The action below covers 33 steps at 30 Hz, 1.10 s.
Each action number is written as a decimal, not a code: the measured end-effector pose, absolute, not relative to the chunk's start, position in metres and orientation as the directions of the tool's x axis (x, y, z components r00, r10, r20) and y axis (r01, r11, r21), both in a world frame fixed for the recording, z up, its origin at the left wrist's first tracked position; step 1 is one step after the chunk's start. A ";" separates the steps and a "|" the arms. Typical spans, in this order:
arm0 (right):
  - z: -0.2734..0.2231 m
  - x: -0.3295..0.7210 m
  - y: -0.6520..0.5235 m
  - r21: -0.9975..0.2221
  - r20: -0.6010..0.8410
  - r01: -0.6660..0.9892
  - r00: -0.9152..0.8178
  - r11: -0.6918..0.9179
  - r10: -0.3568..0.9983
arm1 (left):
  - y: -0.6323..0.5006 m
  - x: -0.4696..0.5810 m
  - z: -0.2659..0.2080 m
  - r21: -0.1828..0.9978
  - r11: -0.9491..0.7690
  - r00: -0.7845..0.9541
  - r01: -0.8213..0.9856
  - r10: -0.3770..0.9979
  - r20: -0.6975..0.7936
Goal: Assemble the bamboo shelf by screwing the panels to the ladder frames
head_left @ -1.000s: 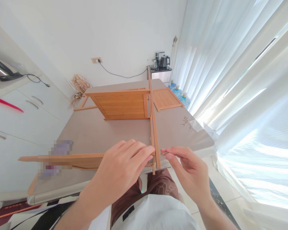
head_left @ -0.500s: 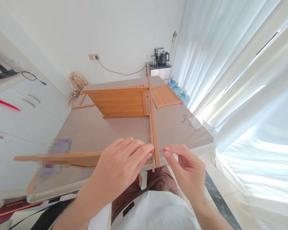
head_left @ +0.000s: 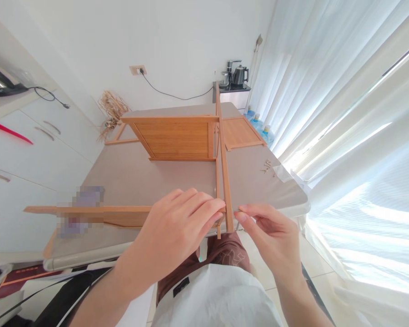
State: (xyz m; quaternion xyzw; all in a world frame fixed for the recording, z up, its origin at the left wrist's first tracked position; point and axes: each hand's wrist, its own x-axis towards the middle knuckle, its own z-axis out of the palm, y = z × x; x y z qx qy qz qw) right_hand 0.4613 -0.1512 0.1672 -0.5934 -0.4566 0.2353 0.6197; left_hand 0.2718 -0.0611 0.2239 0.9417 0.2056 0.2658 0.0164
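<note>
My left hand (head_left: 182, 227) is closed around the right end of a long wooden panel (head_left: 122, 210) that stands on edge along the table's near side. Its fingertips meet the near end of a wooden side frame (head_left: 226, 190). Just right of that frame, my right hand (head_left: 271, 227) pinches a thin metal rod (head_left: 237, 210) between thumb and forefinger; most of it is hidden by the fingers. Farther back, a second wooden panel (head_left: 177, 138) joins the same side frame and leans at a slant.
Several small screws (head_left: 267, 166) lie on the grey table (head_left: 177, 177), beside a clear plastic bag (head_left: 282, 175). Another wooden panel (head_left: 243, 132) lies flat at the back right. White curtains (head_left: 354, 136) hang along the right. A kettle (head_left: 239, 75) stands behind.
The view has shifted slightly, moving everything a little right and up. The rod between my right fingers reached toward the frame before; now less of it shows. My left hand keeps its hold.
</note>
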 end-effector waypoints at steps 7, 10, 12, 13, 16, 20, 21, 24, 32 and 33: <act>0.166 0.460 -0.150 -0.945 0.313 0.237 0.465 0.225 0.828 | -0.061 0.271 0.224 0.108 -0.923 0.786 0.369 0.372 0.494; 0.162 0.461 -0.154 -0.917 0.380 0.275 0.390 0.288 0.839 | -0.060 0.270 0.223 0.115 -0.921 0.782 0.372 0.378 0.496; 0.159 0.465 -0.158 -0.883 0.433 0.328 0.297 0.335 0.851 | -0.060 0.270 0.222 0.129 -0.920 0.781 0.369 0.382 0.495; 0.158 0.467 -0.160 -0.864 0.454 0.357 0.247 0.355 0.856 | -0.060 0.270 0.222 0.136 -0.921 0.781 0.366 0.383 0.492; 0.155 0.477 -0.161 -0.790 0.514 0.445 0.106 0.422 0.851 | -0.061 0.270 0.222 0.150 -0.919 0.785 0.364 0.390 0.481; 0.155 0.492 -0.154 -0.634 0.622 0.558 -0.045 0.535 0.782 | -0.061 0.269 0.223 0.152 -0.918 0.786 0.366 0.392 0.478; 0.156 0.496 -0.152 -0.596 0.640 0.577 -0.080 0.559 0.765 | -0.061 0.269 0.223 0.152 -0.918 0.786 0.366 0.393 0.477; 0.161 0.504 -0.146 -0.523 0.666 0.587 -0.172 0.618 0.726 | -0.061 0.269 0.224 0.149 -0.919 0.790 0.364 0.389 0.474; 0.180 0.513 -0.138 -0.481 0.668 0.552 -0.272 0.681 0.692 | -0.061 0.269 0.225 0.154 -0.923 0.789 0.352 0.381 0.482; 0.182 0.513 -0.137 -0.483 0.671 0.542 -0.275 0.688 0.688 | -0.061 0.269 0.224 0.154 -0.924 0.788 0.350 0.379 0.484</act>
